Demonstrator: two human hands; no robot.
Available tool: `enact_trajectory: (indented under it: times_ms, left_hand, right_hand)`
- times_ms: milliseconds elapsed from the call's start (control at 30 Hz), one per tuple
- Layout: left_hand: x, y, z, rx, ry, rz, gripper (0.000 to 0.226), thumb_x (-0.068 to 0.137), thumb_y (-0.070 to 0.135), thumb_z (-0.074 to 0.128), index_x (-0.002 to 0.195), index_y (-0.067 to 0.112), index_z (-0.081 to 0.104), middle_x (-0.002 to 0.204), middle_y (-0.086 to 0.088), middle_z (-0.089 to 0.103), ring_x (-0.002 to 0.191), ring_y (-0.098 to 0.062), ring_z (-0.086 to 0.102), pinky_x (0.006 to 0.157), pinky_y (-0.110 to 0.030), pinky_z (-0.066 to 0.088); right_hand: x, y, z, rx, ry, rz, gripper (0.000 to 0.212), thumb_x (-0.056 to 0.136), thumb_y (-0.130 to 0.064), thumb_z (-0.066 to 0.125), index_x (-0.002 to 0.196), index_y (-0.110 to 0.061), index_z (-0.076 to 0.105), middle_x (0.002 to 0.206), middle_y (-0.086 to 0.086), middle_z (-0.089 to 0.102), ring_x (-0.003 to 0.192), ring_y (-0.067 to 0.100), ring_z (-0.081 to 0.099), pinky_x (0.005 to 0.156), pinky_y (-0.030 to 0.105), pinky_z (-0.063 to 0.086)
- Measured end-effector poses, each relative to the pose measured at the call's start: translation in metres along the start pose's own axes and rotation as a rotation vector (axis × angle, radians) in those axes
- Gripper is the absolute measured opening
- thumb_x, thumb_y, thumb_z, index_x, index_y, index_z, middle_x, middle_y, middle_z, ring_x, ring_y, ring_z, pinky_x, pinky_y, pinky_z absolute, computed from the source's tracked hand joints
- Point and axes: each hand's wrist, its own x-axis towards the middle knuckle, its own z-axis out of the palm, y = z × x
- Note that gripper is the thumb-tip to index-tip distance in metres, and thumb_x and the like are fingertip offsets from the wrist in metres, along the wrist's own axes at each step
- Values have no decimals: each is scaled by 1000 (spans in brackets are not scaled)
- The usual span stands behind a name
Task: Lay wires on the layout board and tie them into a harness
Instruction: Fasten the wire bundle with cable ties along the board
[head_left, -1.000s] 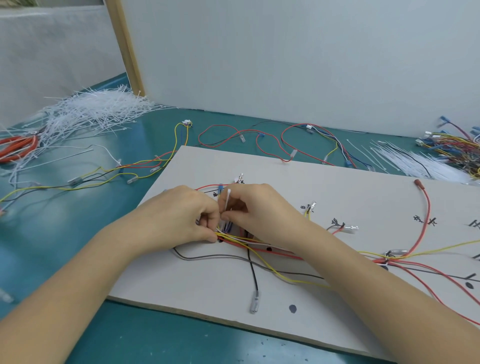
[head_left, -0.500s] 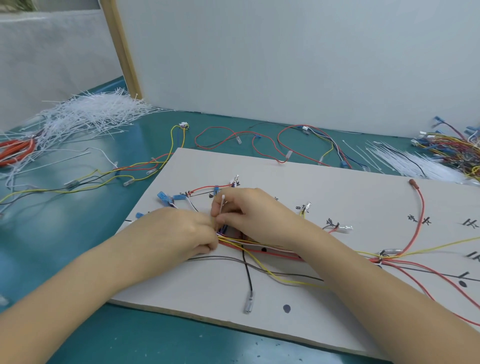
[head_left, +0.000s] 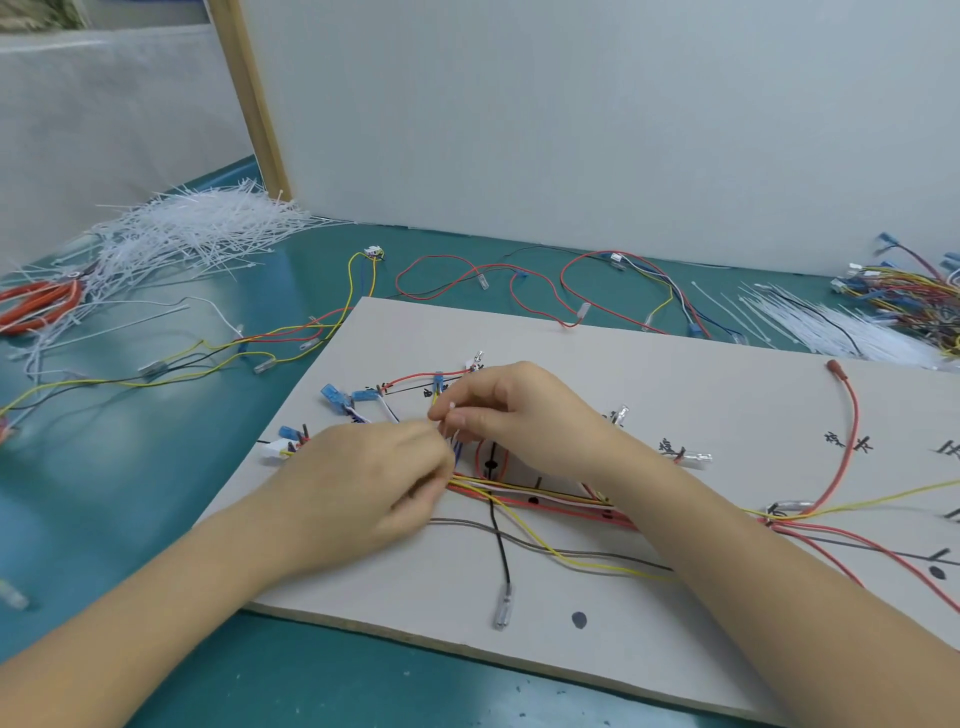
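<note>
A pale layout board (head_left: 701, 415) with black marks lies on the teal table. A bundle of red, yellow, white and black wires (head_left: 524, 493) runs across it. My left hand (head_left: 379, 478) has its fingers curled around the bundle's left end. My right hand (head_left: 509, 410) pinches a thin white cable tie (head_left: 451, 415) just above the bundle, thumb and forefinger together. The two hands nearly touch. Blue terminals (head_left: 332, 397) fan out on the board to the left of my hands.
A heap of white cable ties (head_left: 197, 234) and orange-handled cutters (head_left: 41, 306) lie at the far left. Loose wires (head_left: 519, 280) sit behind the board. More ties (head_left: 831, 322) and a pile of wires (head_left: 914, 301) lie far right.
My left hand has slid down and left along the bundle, uncovering the blue terminals. My right hand has stayed on the tie above the wires.
</note>
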Motion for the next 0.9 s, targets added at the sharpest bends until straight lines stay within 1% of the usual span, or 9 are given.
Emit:
enact_trajectory:
  times_ms: [67, 133, 200, 333, 433, 600, 667, 800, 900]
  left_hand:
    - [0, 0, 1, -262, 61, -213, 19, 80, 34, 39, 75, 24, 55, 70, 7, 60, 60, -11, 50, 58, -32, 44]
    - [-1, -1, 4, -485, 102, -357, 11, 79, 32, 46, 74, 29, 54, 72, 10, 64, 62, -9, 53, 61, -25, 43]
    - [1, -1, 6, -635, 141, -429, 11, 82, 23, 52, 73, 27, 56, 74, 10, 68, 61, -8, 56, 62, -22, 45]
    - [3, -3, 9, -796, 207, -520, 21, 82, 2, 63, 77, 21, 56, 70, -5, 69, 59, -8, 56, 60, -18, 45]
    - [3, -3, 10, -842, 221, -550, 19, 80, 2, 66, 77, 19, 57, 69, -6, 70, 61, -11, 58, 62, -21, 47]
    - [3, -2, 8, -874, 250, -559, 25, 80, -4, 64, 72, 20, 61, 66, 1, 70, 57, -4, 60, 59, -16, 48]
    - [3, -2, 8, -876, 235, -557, 28, 81, -3, 65, 70, 23, 63, 66, 0, 70, 58, -5, 61, 60, -17, 48]
    - [5, 0, 7, -897, 208, -534, 17, 71, 18, 64, 70, 35, 65, 68, 1, 71, 60, -5, 61, 61, -16, 48]
    - [6, -1, 8, -899, 214, -549, 15, 67, 22, 61, 70, 36, 65, 67, 2, 71, 59, -3, 61, 60, -14, 49]
  right_hand:
    - [-1, -2, 1, -130, -20, -32, 13, 89, -7, 59, 91, -15, 70, 73, -12, 64, 65, -10, 54, 72, 12, 45]
    - [-2, -3, 1, -209, -24, -51, 11, 88, -11, 62, 90, -17, 71, 72, -15, 62, 65, -11, 53, 68, 10, 40]
    - [-2, -4, 0, -203, -25, -48, 11, 88, -12, 63, 90, -17, 72, 73, -13, 64, 66, -9, 53, 70, 13, 41]
    - [-2, -3, -1, -144, -14, -24, 9, 84, -12, 67, 90, -16, 73, 78, -9, 68, 72, -3, 55, 79, 25, 46]
    - [-2, -2, -1, -87, -5, -13, 8, 82, -11, 70, 86, -17, 73, 74, -13, 66, 68, -6, 56, 78, 22, 46]
    - [-2, -2, -1, -150, -24, -33, 9, 83, -11, 68, 89, -14, 75, 83, -2, 73, 76, 5, 61, 79, 28, 48]
    - [-2, -2, -1, -156, -28, -43, 10, 83, -11, 68, 91, -13, 75, 86, 1, 73, 77, 5, 60, 80, 28, 48]
    - [-1, -1, -2, -145, -24, -51, 11, 84, -11, 67, 92, -13, 75, 86, 3, 73, 75, 0, 58, 80, 27, 48]
    - [-1, 0, -2, -131, -30, -56, 11, 84, -11, 67, 92, -13, 74, 85, 2, 73, 74, -2, 58, 79, 24, 47]
